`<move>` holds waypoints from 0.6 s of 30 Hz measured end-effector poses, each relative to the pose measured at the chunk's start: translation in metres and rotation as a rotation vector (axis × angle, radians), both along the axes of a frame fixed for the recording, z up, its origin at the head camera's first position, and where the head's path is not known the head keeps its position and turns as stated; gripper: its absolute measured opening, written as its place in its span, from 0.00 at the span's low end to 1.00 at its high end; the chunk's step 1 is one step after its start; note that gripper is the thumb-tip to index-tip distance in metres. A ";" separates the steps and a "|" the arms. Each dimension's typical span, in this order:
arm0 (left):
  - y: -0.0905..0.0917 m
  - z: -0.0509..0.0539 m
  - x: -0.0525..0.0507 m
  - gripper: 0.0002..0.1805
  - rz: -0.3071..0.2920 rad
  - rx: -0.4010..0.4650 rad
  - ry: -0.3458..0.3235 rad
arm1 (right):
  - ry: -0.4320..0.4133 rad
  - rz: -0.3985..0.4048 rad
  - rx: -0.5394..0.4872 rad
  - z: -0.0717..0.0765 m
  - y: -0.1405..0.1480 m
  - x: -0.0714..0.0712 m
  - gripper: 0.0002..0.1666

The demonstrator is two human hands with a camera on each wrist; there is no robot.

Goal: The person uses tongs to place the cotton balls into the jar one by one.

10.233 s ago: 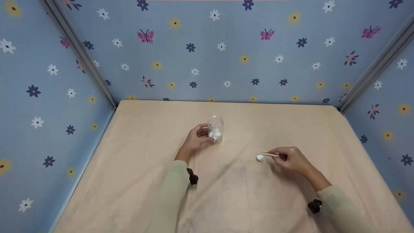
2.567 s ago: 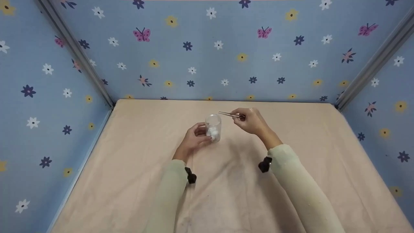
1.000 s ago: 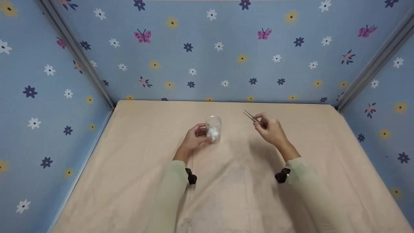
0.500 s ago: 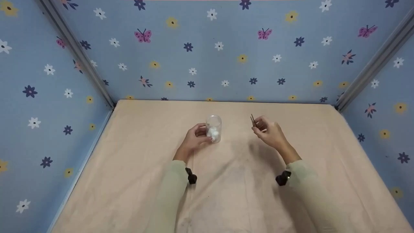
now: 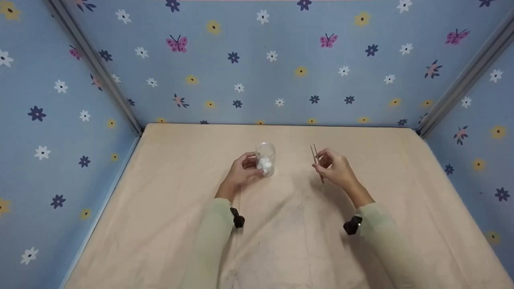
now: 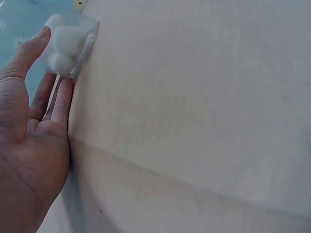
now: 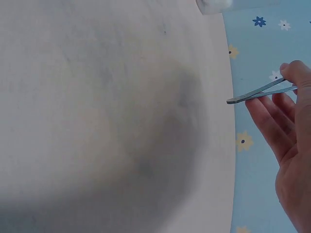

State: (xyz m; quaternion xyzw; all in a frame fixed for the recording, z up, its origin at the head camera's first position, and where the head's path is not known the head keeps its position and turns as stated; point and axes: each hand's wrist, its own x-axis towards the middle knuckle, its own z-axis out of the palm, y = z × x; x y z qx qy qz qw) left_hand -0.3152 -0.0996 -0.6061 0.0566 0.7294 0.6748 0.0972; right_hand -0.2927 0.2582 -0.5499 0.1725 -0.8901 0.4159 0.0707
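Note:
A clear jar [image 5: 265,150] with several white cotton balls [image 5: 265,166] at its bottom stands upright on the table, left of centre. My left hand [image 5: 239,174] holds it from the left side, thumb in front and fingers behind. The left wrist view shows the thumb beside the cotton balls [image 6: 69,40] through the clear wall. To the right of the jar and apart from it, my right hand [image 5: 338,169] pinches metal tweezers [image 5: 314,154]. Their two tips point away from me, spread with nothing between them. Their joined end [image 7: 233,101] shows in the right wrist view.
A creased beige cloth [image 5: 180,160] covers the table. Blue flowered panels [image 5: 257,72] rise at the back and both sides, with metal posts [image 5: 96,64] at the corners. Each wrist carries a small black camera [image 5: 237,218].
The cotton ball lying at the right 10.2 s ago is no longer on the cloth. My right hand has drawn back from the jar's mouth, turning the tweezers' tips away from me.

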 end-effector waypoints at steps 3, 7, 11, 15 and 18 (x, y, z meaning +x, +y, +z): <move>0.000 0.001 0.000 0.36 0.003 -0.002 -0.002 | -0.027 -0.009 -0.007 -0.003 0.001 0.001 0.17; 0.000 0.001 0.000 0.36 0.002 -0.001 0.001 | -0.070 -0.029 -0.018 -0.007 0.001 0.003 0.17; 0.000 0.001 0.000 0.36 0.000 -0.001 -0.001 | -0.118 -0.056 -0.023 -0.012 -0.001 0.006 0.17; 0.001 0.002 0.001 0.37 -0.001 -0.004 -0.012 | -0.154 -0.084 -0.028 -0.017 -0.003 0.010 0.17; 0.001 0.003 0.002 0.37 -0.002 -0.009 -0.014 | -0.176 -0.101 -0.031 -0.021 -0.004 0.013 0.17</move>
